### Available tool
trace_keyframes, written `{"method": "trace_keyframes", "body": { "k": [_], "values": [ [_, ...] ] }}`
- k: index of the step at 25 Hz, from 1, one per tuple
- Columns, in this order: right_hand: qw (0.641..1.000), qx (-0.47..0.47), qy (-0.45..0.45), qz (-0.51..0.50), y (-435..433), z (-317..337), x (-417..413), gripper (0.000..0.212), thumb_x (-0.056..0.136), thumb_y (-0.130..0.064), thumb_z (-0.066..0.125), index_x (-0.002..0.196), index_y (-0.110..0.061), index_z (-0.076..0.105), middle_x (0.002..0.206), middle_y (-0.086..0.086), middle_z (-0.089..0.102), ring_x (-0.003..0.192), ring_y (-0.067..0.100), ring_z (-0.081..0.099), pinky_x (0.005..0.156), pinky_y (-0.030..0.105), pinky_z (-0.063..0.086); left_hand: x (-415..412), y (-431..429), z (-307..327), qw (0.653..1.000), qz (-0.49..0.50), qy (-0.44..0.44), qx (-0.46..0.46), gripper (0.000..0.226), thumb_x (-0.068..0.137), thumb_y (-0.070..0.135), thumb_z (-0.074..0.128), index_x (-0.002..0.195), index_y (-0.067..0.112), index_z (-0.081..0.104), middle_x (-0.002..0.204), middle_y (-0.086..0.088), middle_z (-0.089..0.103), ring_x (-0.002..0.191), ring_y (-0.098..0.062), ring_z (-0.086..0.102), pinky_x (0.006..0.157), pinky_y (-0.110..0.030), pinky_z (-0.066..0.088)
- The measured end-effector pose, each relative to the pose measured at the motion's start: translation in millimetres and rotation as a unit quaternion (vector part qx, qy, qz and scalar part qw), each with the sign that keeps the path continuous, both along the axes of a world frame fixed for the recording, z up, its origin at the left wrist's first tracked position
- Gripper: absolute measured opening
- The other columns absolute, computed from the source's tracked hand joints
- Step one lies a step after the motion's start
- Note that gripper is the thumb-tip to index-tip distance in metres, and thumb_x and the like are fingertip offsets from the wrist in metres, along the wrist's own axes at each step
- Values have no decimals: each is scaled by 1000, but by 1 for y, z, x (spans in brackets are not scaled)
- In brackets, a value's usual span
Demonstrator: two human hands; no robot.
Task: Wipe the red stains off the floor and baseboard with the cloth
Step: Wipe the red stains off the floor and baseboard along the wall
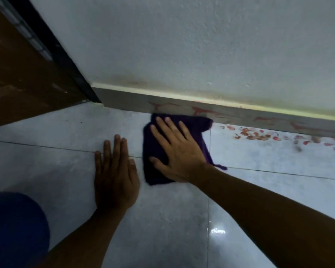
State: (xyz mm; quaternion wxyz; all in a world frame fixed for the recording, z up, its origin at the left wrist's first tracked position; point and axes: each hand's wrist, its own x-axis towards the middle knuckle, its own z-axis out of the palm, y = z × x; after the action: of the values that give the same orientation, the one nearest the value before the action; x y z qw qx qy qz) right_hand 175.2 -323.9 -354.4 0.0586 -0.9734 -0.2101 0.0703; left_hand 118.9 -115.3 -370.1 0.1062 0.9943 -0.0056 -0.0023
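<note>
R hand (179, 151) flat on cloth (157, 171) by baseboard (124, 101)

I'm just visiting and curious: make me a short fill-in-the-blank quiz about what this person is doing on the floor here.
1. The right hand presses flat on a ____ cloth.
2. The left hand rests flat on the bare ____.
3. Red stains on the tiles lie to the ____ of the cloth.
4. The cloth's far edge meets the grey ____, which has red streaks.

Missing words: purple; floor; right; baseboard
</note>
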Motion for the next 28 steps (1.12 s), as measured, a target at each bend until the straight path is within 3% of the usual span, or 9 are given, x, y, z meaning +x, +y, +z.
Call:
{"method": "trace_keyframes", "body": {
  "k": [5, 9, 11, 13, 16, 19, 24, 28],
  "values": [
    [991, 11, -15, -136, -20, -4, -18, 72, 103, -61, 24, 163, -25, 6, 172, 3, 4, 158, 22, 1, 127, 50, 8, -1, 1, -1, 1000, -2, 0, 2, 61, 108, 34, 20, 165, 11, 19, 176, -10, 16, 163, -32, 11, 131, -58, 17],
    [940, -30, -17, -340, -75, 0, -51, 71, 102, -53, 19, 163, -17, 8, 171, 11, 6, 158, 30, 6, 125, 55, 13, -1, -1, -1, 999, -32, -23, -16, 60, 109, 32, 25, 165, 9, 21, 175, -10, 20, 163, -33, 12, 131, -57, 18],
    [921, -46, -8, -386, -63, 1, -49, 73, 101, -51, 17, 162, -12, 7, 170, 16, 4, 157, 34, 3, 125, 57, 9, -1, 0, -4, 997, -67, -40, -15, 59, 109, 29, 27, 164, 8, 23, 174, -11, 23, 163, -32, 16, 130, -56, 21],
    [948, -38, -8, -317, -45, 2, -40, 74, 101, -50, 21, 162, -12, 7, 170, 17, 2, 157, 34, 0, 126, 56, 8, 1, 2, -6, 996, -73, -48, -12, 58, 110, 29, 27, 164, 9, 23, 174, -11, 23, 163, -31, 16, 131, -54, 20],
    [999, -1, -5, -54, -18, 3, -12, 70, 101, -47, 31, 163, -20, 10, 171, 7, 5, 158, 25, 2, 127, 52, 10, 1, 4, -9, 996, -73, -42, -5, 58, 110, 30, 25, 165, 10, 22, 174, -11, 22, 163, -31, 16, 131, -54, 19],
    [1000, 7, -7, -4, -11, 4, 9, 67, 103, -44, 32, 163, -24, 10, 172, 2, 7, 158, 20, 3, 128, 46, 7, 3, 5, -10, 997, -75, -25, -1, 59, 110, 33, 20, 166, 13, 19, 175, -9, 19, 164, -29, 14, 132, -53, 17],
    [976, -4, -35, -213, -105, 4, -52, 65, 103, -44, 26, 162, -20, 16, 170, 6, 16, 157, 25, 12, 126, 50, 13, 1, 2, -5, 998, -63, -15, -19, 60, 109, 34, 17, 166, 14, 18, 176, -7, 17, 164, -27, 12, 132, -53, 17],
    [901, -13, -9, -433, -110, 7, -57, 72, 101, -47, 20, 161, -9, 13, 169, 18, 13, 156, 36, 10, 126, 55, 11, 1, 1, -8, 997, -63, -33, -29, 59, 110, 32, 19, 165, 12, 22, 175, -8, 22, 164, -28, 15, 131, -54, 19]
  ]
}}
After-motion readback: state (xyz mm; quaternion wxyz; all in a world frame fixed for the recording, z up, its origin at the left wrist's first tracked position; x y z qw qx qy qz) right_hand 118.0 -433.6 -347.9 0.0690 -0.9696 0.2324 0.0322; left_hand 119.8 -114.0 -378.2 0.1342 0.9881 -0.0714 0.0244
